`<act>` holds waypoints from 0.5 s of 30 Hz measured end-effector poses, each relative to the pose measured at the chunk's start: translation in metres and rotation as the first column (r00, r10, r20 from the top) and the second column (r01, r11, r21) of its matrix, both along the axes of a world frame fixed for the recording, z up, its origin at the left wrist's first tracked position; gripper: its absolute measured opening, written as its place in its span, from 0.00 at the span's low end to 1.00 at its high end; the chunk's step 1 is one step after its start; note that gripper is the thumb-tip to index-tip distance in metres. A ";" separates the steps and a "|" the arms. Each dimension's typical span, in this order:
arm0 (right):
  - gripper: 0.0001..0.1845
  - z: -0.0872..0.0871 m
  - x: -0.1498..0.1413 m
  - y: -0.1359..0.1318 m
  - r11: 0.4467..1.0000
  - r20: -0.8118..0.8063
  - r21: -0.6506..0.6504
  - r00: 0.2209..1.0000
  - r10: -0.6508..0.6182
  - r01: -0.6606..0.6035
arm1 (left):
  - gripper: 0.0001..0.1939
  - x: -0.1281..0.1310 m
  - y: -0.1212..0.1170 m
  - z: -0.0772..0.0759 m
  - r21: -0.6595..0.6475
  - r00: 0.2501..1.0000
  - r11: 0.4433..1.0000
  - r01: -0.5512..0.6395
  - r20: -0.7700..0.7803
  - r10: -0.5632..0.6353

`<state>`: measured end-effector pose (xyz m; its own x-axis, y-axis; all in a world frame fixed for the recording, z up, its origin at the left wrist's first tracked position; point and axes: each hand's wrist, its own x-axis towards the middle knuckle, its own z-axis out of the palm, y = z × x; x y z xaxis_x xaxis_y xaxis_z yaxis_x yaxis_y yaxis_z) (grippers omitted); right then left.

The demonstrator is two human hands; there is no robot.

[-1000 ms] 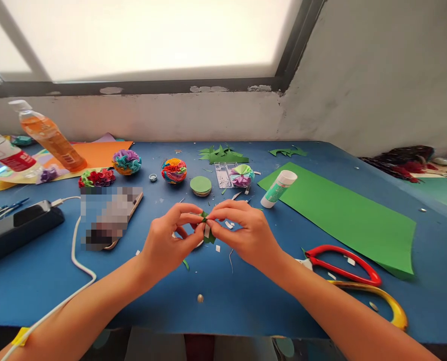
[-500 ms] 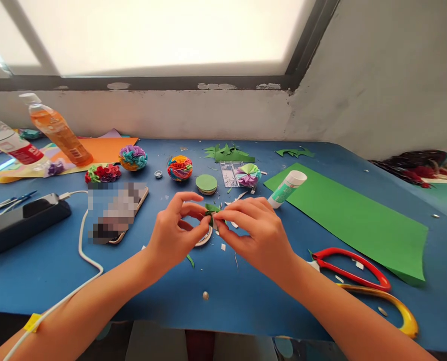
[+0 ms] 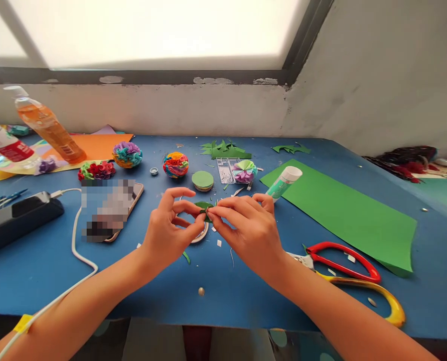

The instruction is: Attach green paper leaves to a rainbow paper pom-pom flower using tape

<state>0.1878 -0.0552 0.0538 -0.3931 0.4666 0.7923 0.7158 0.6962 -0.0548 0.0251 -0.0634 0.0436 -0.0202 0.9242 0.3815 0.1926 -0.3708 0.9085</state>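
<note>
My left hand and my right hand meet above the middle of the blue table. Between their fingertips they pinch a small folded piece of green paper. The left thumb and middle fingers press it from the left while the forefinger is raised. The right hand's fingers are bunched on it from the right. Just under the hands lies a roll of tape, partly hidden, with small white paper scraps around it.
A glue stick and a green paper sheet lie right. Red and yellow scissors sit front right. Paper flower balls, green discs, a phone, a power bank with cable and two bottles are left.
The hands have lifted the green piece a little and turned it. The left forefinger has come off it and now points up. The view has shifted slightly.
</note>
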 end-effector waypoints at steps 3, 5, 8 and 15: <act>0.04 -0.001 0.000 0.001 1.000 0.011 -0.001 1.000 0.003 -0.003 | 0.16 0.001 -0.001 -0.002 0.026 1.000 1.000 0.003 -0.032 -0.002; 0.05 -0.001 0.000 0.002 1.000 0.026 0.004 1.000 0.007 -0.007 | 0.16 0.001 -0.002 -0.003 0.049 0.999 0.999 0.002 -0.050 0.001; 0.06 -0.002 0.000 0.003 1.000 0.048 0.007 0.999 0.011 -0.011 | 0.16 0.000 -0.002 -0.004 0.085 0.997 0.996 0.014 -0.083 -0.007; 0.09 -0.004 0.001 0.002 0.999 0.082 -0.046 0.997 0.001 0.003 | 0.16 -0.004 0.000 -0.010 0.172 0.983 0.983 0.067 -0.181 -0.035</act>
